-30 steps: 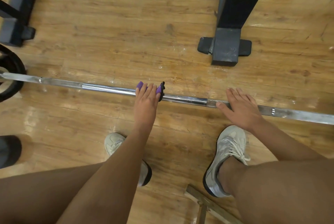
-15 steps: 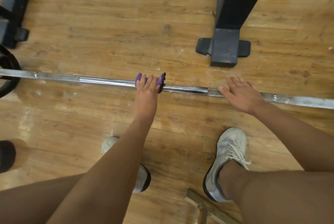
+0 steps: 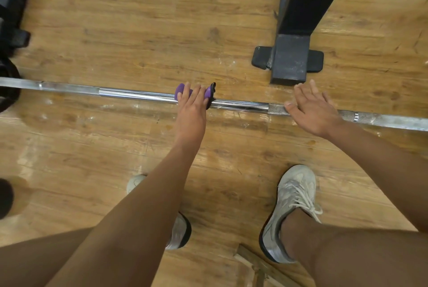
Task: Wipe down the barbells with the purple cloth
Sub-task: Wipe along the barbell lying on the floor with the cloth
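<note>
- Worn wooden gym floor.
- Long chrome barbell lying across it.
- Left hand curled over mid-shaft, gripping purple cloth.
- Right hand flat on knurling, fingers straight.
- Mid-wipe, likely — outer lengths left.

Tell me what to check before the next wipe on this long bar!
1. Purple cloth sits on the barbell, under the fingers: ok.
2. Left hand grips the cloth against the bar: ok.
3. Right hand lies flat on the rough part of the bar, steadying it: ok.
4. Nothing in the way on the bar between the cloth and the weight plate: ok.
5. Underside of the bar clean: cannot tell.
</note>
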`<state>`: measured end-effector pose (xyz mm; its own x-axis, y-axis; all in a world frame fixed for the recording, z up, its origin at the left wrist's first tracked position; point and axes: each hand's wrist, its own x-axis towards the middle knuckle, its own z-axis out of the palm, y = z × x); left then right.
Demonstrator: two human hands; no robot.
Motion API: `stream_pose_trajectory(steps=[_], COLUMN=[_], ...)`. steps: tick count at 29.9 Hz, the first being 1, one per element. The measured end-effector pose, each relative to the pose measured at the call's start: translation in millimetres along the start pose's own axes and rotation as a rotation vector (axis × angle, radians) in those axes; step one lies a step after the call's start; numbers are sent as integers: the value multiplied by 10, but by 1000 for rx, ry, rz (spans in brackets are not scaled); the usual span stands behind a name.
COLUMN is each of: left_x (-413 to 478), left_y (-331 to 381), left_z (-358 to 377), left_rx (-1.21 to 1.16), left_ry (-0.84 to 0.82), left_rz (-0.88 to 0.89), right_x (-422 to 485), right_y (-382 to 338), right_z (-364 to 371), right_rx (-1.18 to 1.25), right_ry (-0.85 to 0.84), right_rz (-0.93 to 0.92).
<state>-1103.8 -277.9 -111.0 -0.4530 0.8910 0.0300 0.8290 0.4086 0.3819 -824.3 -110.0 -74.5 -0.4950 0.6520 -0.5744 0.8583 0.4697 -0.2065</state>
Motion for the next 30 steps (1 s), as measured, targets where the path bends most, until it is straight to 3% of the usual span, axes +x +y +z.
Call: stream_pose_trajectory(steps=[4, 17, 30], left_x=[-108, 265, 360], left_y=[75, 14, -405], left_z=[79, 63, -125], left_rx=[-97, -23, -27], left_ry=[25, -21, 107], left_rz=[29, 127, 43], right_x=[49, 222, 340], right_y=[-14, 29, 62], right_z=[-50, -160, -177], right_rx=[-11, -25, -51], right_ry=[19, 24, 36], right_rz=[17, 18, 15])
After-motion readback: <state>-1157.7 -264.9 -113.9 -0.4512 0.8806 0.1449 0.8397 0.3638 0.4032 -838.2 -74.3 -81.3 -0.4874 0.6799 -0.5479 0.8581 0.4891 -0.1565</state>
